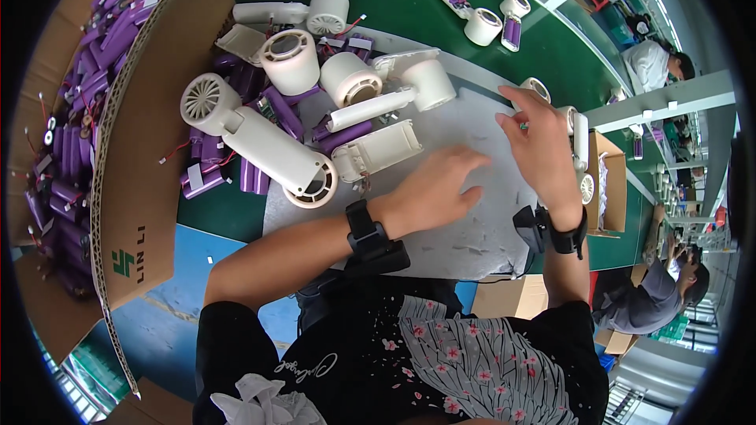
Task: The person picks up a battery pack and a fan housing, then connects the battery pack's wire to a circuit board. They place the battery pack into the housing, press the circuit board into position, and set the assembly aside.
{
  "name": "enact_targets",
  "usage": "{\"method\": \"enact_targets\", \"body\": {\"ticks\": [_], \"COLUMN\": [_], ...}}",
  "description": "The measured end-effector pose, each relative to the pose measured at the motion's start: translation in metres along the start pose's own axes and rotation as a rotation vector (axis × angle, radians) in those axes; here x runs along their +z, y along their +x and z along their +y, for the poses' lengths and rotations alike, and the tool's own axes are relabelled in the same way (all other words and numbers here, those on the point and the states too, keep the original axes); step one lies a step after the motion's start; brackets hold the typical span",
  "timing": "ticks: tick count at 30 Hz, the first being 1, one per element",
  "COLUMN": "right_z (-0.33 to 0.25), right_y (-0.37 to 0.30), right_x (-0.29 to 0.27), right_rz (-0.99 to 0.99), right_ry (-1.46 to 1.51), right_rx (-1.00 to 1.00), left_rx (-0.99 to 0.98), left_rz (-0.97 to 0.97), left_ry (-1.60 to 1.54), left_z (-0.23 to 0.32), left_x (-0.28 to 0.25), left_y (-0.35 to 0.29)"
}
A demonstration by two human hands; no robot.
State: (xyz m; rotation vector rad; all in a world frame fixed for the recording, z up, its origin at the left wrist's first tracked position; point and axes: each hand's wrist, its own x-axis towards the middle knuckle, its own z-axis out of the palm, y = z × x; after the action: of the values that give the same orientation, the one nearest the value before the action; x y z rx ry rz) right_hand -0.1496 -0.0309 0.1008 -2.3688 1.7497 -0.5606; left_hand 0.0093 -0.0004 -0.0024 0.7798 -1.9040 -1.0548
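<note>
My left hand (441,191) hovers over a grey mat (465,244), its fingers loosely bent and the thumb apart, with nothing seen in it. To its left lies a cream handle half-shell (378,151). At the mat's right edge my right hand (543,142) is raised, thumb and forefinger apart. A small greenish bit shows behind its fingers; I cannot tell what it is. Left of the mat, white handheld fan bodies (268,149) are heaped with purple-wrapped battery packs (283,114). A round white fan head (352,79) lies in the heap.
A large cardboard box (146,197) full of purple batteries stands at the left. More fan parts (482,26) lie across the green table (394,0). On the right stand a smaller cardboard box (610,189), a metal frame post (661,102) and co-workers (654,295).
</note>
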Motion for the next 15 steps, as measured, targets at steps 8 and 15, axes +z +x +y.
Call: {"method": "enact_targets", "body": {"ticks": [8, 15], "right_z": [-0.042, -0.042], "right_y": [0.08, 0.136], "right_x": [0.01, 0.066], "right_rz": [-0.218, -0.495], "right_ry": [0.049, -0.102], "right_rx": [-0.372, -0.459], "left_rx": [0.023, 0.042], "left_rz": [-0.143, -0.149], "left_ry": [-0.038, -0.032], "left_z": [0.002, -0.003], "left_x": [-0.003, 0.005], "left_y": [0.001, 0.001]}}
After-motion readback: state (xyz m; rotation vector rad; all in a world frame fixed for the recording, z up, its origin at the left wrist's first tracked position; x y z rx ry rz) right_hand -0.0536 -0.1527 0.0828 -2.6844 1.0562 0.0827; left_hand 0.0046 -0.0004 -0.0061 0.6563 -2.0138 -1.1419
